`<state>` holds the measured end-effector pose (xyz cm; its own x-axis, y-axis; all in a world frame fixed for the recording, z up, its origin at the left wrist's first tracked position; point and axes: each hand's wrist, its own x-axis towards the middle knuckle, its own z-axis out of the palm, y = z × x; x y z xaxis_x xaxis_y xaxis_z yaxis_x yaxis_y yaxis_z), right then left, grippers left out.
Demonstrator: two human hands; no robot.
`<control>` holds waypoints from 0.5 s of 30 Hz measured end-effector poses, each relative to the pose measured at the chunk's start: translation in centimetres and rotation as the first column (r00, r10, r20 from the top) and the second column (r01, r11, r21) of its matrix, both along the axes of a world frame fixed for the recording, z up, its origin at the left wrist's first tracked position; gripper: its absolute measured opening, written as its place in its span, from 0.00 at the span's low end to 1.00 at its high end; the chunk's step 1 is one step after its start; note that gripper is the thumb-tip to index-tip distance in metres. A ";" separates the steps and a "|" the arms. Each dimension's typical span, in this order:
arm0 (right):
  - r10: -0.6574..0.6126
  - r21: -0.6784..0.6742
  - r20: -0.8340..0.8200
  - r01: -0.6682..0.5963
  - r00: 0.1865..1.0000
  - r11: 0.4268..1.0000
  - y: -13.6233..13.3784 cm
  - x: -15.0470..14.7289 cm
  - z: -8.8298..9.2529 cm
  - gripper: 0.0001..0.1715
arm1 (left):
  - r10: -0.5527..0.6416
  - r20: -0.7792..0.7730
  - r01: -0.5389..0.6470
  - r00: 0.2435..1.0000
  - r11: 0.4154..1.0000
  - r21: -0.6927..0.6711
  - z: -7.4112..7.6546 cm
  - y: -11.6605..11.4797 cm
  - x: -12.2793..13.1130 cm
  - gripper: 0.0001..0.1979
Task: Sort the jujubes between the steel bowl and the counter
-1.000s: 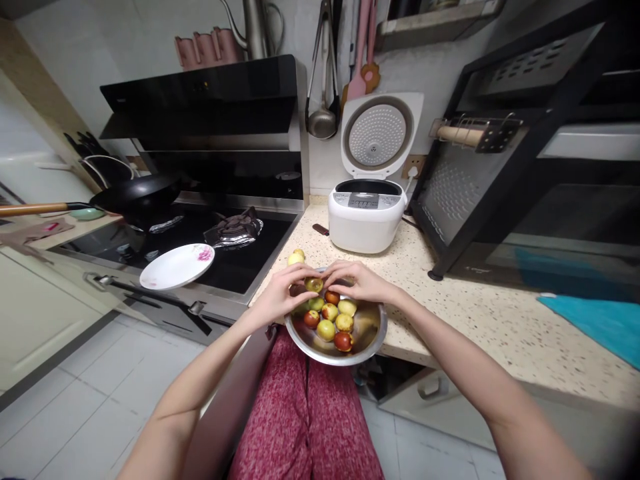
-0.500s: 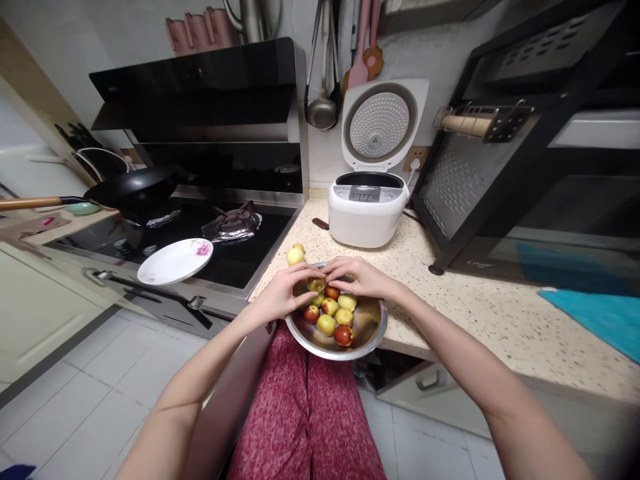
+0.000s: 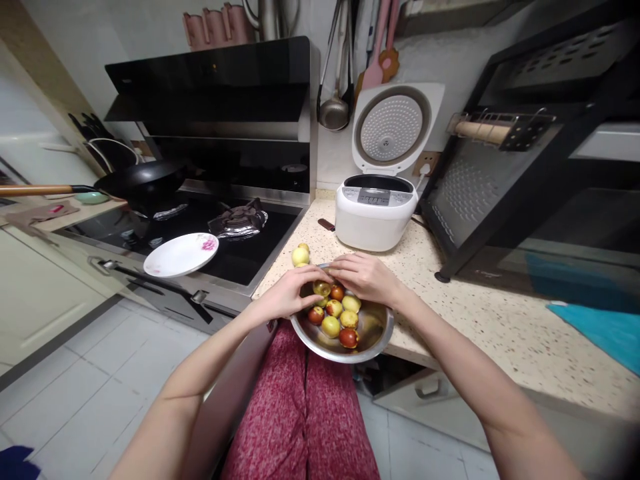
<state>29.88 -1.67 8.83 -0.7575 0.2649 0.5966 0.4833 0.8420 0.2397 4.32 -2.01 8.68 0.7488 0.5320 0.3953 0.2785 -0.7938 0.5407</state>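
Round greenish fruit point(image 3: 321, 288) looks pinched in the left hand point(image 3: 294, 291) over the bowl point(image 3: 345, 359), right hand point(image 3: 366, 276) just beside it, fingers curled, can't tell if gripping

No legible text, even on the cooker display point(image 3: 375, 197)

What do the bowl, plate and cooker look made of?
Bowl: likely polished stainless steel; silver rim, reflective inside.
Plate: probably glossy glazed ceramic, white with pink floral print, though melamine could look alike.
Cooker: apparently smooth plastic outside, judging by its even white, rounded shell.
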 end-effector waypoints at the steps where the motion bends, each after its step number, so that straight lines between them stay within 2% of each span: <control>1: -0.007 0.042 0.009 0.007 1.000 0.999 0.0 0.0 0.0 0.15 | -0.003 -0.001 0.003 1.000 1.000 0.001 0.1 0.0 0.0 0.18; 3: -0.027 0.088 0.038 0.024 0.999 0.996 -0.1 -0.1 0.0 0.16 | -0.003 -0.009 0.003 1.000 1.000 0.007 0.2 0.0 0.1 0.18; 7: -0.115 0.093 0.103 0.105 0.988 0.990 -0.4 -0.1 0.1 0.19 | 0.011 -0.030 -0.011 0.999 1.000 0.024 0.0 0.1 0.2 0.18; 11: -0.207 0.047 0.129 0.202 0.970 0.978 -0.6 -0.3 0.2 0.30 | 0.019 -0.040 -0.017 0.999 0.999 0.045 -0.3 0.2 0.2 0.18; 15: -0.206 -0.019 0.176 0.213 0.963 0.977 -0.5 -0.3 0.3 0.40 | 0.013 -0.063 -0.010 0.998 0.999 0.045 -0.2 0.5 0.4 0.18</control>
<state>29.54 -2.19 9.12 -0.7731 0.4479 0.4492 0.6040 0.7362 0.3053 4.69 -1.48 8.49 0.7670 0.5235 0.3711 0.3203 -0.8134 0.4856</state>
